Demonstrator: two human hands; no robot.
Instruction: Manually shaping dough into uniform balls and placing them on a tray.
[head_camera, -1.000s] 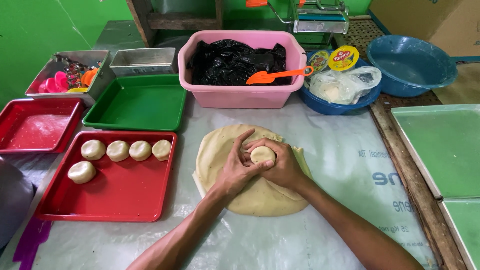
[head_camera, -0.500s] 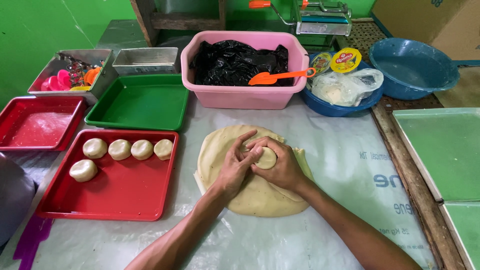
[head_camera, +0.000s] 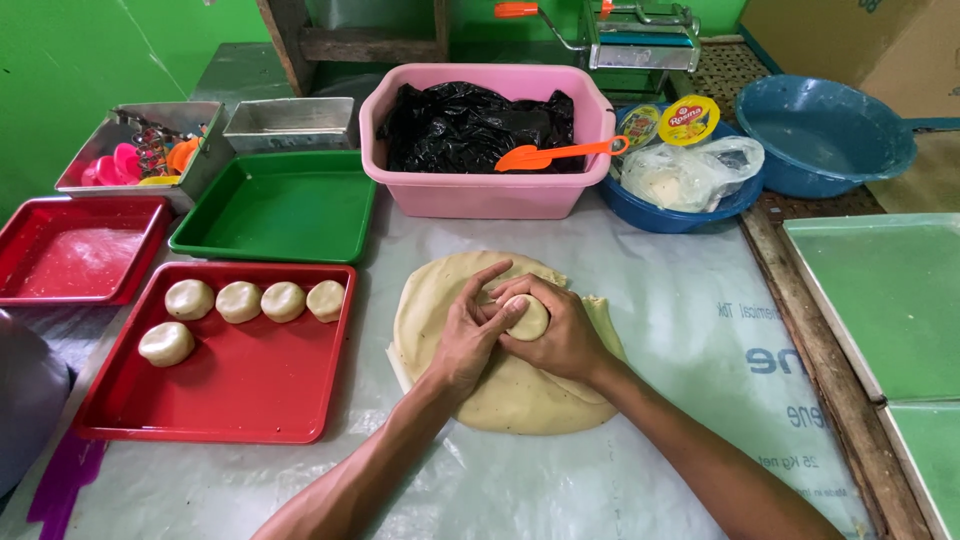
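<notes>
Small dough ball (head_camera: 530, 318) sat cupped between both hands, resting on top of the large flattened dough slab (head_camera: 500, 350) spread on the plastic-covered table (head_camera: 680, 330). Left hand (head_camera: 470, 340) curled against the ball's left side, fingers arched over its top; right hand (head_camera: 565, 338) wrapped around the right side and underneath, so both were closed on the ball, neither slack. Step in hand looked like shaping: a portion being rounded and smoothed between the palms. Judged that the next move would call for a light, even squeeze and then a lift clear of the slab without tearing or sticking. Just left of the slab lay a red tray (head_camera: 230, 400) carrying five finished dough rounds (head_camera: 240, 302), four in a row and one below at the left, with bare space beside them. Beyond it, an unfilled green tray (head_camera: 275, 210) and a second red tray (head_camera: 75, 250). Farther back stood a pink tub (head_camera: 480, 190) lined with black plastic, an orange scraper (head_camera: 555, 155) across its rim, and a blue basin (head_camera: 820, 130) at the right.
</notes>
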